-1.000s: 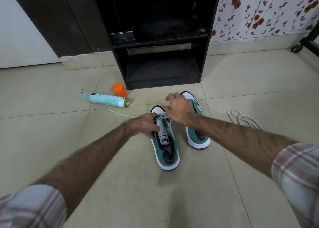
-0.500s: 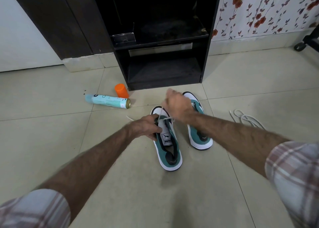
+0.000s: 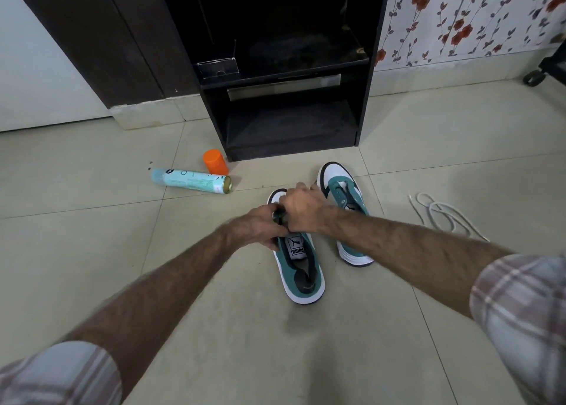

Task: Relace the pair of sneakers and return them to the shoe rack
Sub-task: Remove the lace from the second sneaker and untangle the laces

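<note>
both hands, left hand (image 3: 260, 225) and right hand (image 3: 303, 208), curl closed, gripping the near sneaker (image 3: 301, 266) at its lacing

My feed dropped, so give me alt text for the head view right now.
Both hands, left hand and right hand, work over the front of the near sneaker on the floor. The second sneaker sits beside it, a loose white lace further right, and the dark shoe rack stands behind.
</note>
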